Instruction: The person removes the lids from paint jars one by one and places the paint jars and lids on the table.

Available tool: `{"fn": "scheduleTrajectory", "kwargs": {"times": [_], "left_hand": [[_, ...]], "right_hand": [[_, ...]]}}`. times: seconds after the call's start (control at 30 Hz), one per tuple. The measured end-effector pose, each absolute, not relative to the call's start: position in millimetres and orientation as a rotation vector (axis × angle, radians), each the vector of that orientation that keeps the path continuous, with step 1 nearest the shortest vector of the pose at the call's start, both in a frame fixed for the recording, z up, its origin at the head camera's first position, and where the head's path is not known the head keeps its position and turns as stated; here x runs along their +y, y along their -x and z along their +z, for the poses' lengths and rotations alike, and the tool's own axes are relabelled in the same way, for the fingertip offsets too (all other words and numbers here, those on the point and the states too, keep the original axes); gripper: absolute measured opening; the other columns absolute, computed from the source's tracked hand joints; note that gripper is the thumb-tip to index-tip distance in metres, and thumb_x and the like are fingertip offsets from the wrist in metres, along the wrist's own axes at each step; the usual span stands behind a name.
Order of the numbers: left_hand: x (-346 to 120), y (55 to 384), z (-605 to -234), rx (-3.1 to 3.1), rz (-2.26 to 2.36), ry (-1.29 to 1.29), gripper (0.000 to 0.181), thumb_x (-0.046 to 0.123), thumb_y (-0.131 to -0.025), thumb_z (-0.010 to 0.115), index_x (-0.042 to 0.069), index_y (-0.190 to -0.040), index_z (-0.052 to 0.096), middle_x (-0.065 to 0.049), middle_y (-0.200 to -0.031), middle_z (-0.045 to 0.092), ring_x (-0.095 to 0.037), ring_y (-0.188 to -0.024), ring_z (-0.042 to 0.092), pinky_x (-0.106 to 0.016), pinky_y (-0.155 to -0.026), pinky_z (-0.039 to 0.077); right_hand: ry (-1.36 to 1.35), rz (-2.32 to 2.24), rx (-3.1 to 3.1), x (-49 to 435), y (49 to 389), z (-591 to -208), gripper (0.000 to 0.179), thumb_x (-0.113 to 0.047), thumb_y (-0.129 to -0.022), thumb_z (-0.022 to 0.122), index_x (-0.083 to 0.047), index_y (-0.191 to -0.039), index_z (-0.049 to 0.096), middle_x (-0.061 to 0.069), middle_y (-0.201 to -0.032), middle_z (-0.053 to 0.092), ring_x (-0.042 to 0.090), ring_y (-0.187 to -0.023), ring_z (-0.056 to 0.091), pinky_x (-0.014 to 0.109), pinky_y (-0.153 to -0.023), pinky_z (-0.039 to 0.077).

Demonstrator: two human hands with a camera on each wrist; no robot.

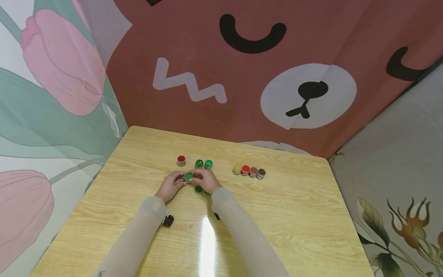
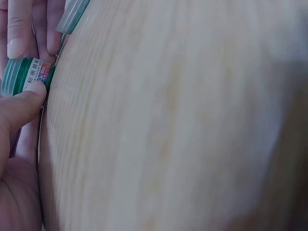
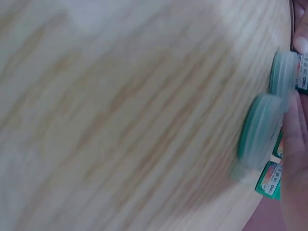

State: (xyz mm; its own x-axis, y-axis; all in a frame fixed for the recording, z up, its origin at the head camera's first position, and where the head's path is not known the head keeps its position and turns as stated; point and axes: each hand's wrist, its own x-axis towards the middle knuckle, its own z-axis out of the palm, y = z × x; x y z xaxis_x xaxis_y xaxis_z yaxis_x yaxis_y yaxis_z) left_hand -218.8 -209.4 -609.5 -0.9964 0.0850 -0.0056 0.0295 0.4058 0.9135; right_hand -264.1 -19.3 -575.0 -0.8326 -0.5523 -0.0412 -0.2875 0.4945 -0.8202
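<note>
Near the middle of the table, a small green gouache paint jar (image 1: 188,176) sits between both hands. My left hand (image 1: 169,185) grips it from the left; in the left wrist view the thumb (image 2: 30,98) presses against its printed label. My right hand (image 1: 206,180) holds the same jar from the right with thumb and fingers. Just behind the hands stand a dark green jar (image 1: 199,164) and a lighter green jar (image 1: 209,164). Another dark green jar (image 1: 199,189) shows below the right hand, with one beside it partly hidden by the wrist.
A dark red jar (image 1: 181,160) stands alone behind the left hand. To the right, a row holds a yellow jar (image 1: 237,169), a red jar (image 1: 245,170), a reddish-brown jar (image 1: 253,172) and a dark brown jar (image 1: 261,173). Printed curtains surround the wooden table (image 1: 294,215).
</note>
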Motion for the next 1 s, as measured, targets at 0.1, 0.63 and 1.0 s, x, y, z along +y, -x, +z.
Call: {"fn": "scheduleTrajectory", "kwargs": {"times": [0.1, 0.63, 1.0], "left_hand": [[-209.4, 218.8, -609.7, 2.59, 1.69, -0.106, 0.039, -0.002, -0.095, 0.068, -0.011, -0.132, 0.057, -0.026, -0.13, 0.054, -0.039, -0.121, 0.06, -0.034, -0.101, 0.053], [-210.5, 218.2, -609.7, 2.619, 1.688, -0.137, 0.039, -0.001, -0.094, 0.069, -0.01, -0.131, 0.058, -0.025, -0.129, 0.056, -0.038, -0.12, 0.061, -0.036, -0.101, 0.053], [-210.6, 217.8, -611.1, 2.6, 1.713, -0.15, 0.039, -0.003, -0.095, 0.067, -0.012, -0.131, 0.057, -0.027, -0.13, 0.055, -0.04, -0.12, 0.06, -0.033, -0.1, 0.053]], "right_hand": [[0.693, -1.255, 2.434, -19.0, 264.2, -574.0, 0.034, -0.016, -0.098, 0.07, -0.006, -0.129, 0.066, 0.009, -0.119, 0.07, 0.022, -0.107, 0.068, 0.029, -0.089, 0.057], [0.694, -1.257, 2.44, -17.7, 263.0, -571.4, 0.034, -0.019, -0.099, 0.068, -0.007, -0.131, 0.065, 0.01, -0.119, 0.07, 0.023, -0.107, 0.068, 0.031, -0.089, 0.057], [0.661, -1.277, 2.478, -23.2, 258.8, -573.3, 0.032, -0.023, -0.092, 0.077, -0.008, -0.119, 0.07, 0.007, -0.112, 0.072, 0.016, -0.102, 0.069, 0.026, -0.085, 0.058]]}}
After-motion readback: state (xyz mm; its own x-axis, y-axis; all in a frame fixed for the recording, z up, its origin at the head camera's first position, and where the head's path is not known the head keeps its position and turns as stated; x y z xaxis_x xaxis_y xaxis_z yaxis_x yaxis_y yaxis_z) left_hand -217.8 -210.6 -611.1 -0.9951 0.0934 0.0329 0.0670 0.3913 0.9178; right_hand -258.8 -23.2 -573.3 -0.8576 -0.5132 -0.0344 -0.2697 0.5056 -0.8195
